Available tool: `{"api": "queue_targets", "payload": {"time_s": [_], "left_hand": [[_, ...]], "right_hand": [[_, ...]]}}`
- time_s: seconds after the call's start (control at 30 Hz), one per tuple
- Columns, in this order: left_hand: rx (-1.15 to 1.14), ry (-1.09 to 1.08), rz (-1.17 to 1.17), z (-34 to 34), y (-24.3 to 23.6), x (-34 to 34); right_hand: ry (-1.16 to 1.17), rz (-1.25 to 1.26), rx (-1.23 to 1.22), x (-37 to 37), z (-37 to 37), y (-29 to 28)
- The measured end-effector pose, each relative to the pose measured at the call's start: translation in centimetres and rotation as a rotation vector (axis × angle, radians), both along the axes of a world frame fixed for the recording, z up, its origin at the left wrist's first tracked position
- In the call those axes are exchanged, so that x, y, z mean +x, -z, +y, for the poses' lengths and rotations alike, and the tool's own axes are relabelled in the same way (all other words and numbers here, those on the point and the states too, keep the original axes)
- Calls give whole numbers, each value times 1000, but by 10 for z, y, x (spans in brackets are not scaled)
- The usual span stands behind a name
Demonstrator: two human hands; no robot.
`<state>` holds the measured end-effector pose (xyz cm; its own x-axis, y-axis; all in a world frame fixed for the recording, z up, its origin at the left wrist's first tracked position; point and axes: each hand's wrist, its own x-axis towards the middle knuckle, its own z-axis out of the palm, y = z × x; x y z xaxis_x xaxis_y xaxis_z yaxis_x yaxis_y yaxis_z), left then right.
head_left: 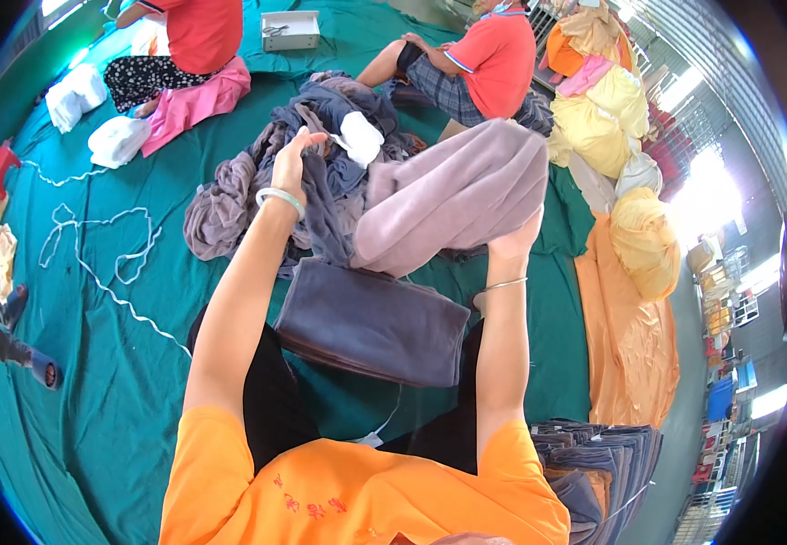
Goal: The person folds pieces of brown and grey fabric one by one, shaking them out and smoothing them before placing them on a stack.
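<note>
My right hand [513, 238] grips the lower right edge of a mauve-grey towel [453, 195]; its fingers are mostly hidden behind the cloth. The towel hangs raised and slanted in front of me, partly folded. My left hand [291, 171] is stretched out with its fingers extended and thumb apart, in front of the heap of crumpled grey and mauve towels [221, 211]. Between my legs lies a neat stack of folded dark grey towels [371, 322], just below the raised one. A white bundle [359, 138] rests on the heap.
Two people in red shirts [493, 68] [203, 36] sit on the green floor sheet [121, 336] beyond the heap. A white box [290, 31] stands far off. Tied stacks of folded towels [598, 463] are at lower right, near orange cloth [630, 336] and yellow bundles [646, 241]. White cord [94, 272] lies left.
</note>
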<state>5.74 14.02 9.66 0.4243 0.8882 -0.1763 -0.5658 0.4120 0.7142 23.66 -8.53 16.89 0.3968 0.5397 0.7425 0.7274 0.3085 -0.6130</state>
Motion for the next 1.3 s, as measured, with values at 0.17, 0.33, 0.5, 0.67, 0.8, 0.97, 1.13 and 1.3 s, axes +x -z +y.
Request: {"api": "queue_targets", "payload": {"time_s": [0.17,0.33,0.5,0.67,0.8,0.97,1.13,1.3], "left_hand": [[548,459,569,-18,-7,-5],[663,886,579,-42,12,12],[446,713,61,-49,15,35],[425,731,327,-57,28,40],[481,726,290,-73,27,48],[284,775,78,-69,33,49],[543,533,85,-30,30,45],[678,225,343,4,5,9]], "right_hand": [[-280,384,172,8,14,-18],[-1344,1256,291,12,17,-28],[-1373,1330,387,16,5,-28],[-1399,1386,361,22,3,-19],[-1438,1391,329,11,3,-16],[-1292,1348,318,-4,-2,-20],[-1015,1152,348,32,-34,-16],[-562,1378,-196,44,-56,101]]}}
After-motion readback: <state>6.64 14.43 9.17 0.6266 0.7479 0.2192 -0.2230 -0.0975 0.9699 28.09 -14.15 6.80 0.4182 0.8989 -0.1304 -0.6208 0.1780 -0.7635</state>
